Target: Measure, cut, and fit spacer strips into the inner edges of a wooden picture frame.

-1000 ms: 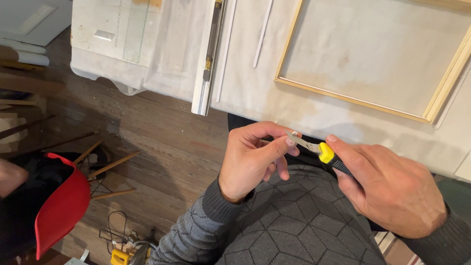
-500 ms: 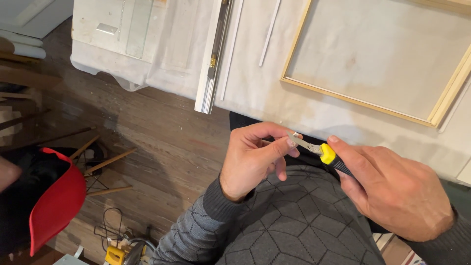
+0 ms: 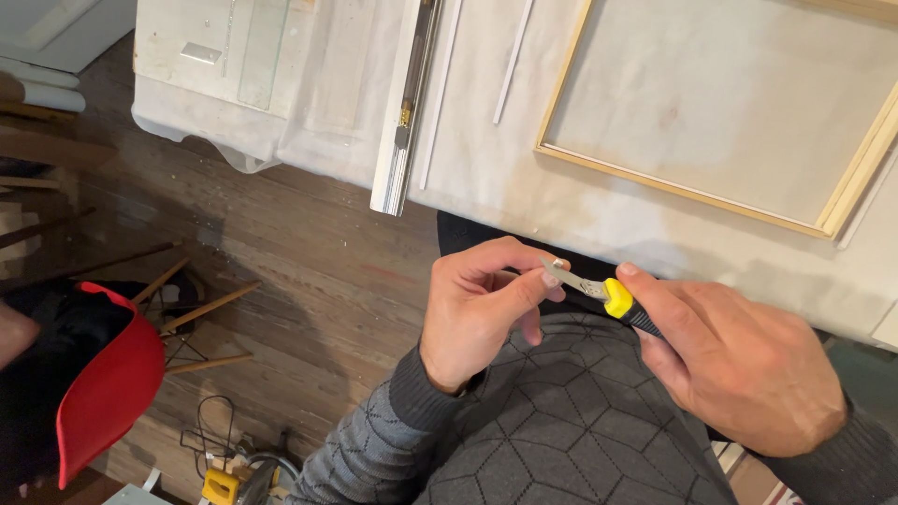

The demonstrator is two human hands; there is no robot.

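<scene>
With the right hand closed on the yellow-and-black utility knife and the left hand's fingertips pinching its bare blade below the counter's near edge, a slip would likely cut them.

— Held in both hands?
— Yes: a small utility knife, yellow collar, black handle, thin silver blade.
— Pose?
— Slanted, blade end up and to the left, handle down to the right, in the air just in front of the near edge of the white worktable, over a grey sweater.
— Grip?
— Handle wrapped in the right hand; blade tip pinched between thumb and forefinger of the left hand.
— Blade out?
— Extended, bare metal showing.
</scene>
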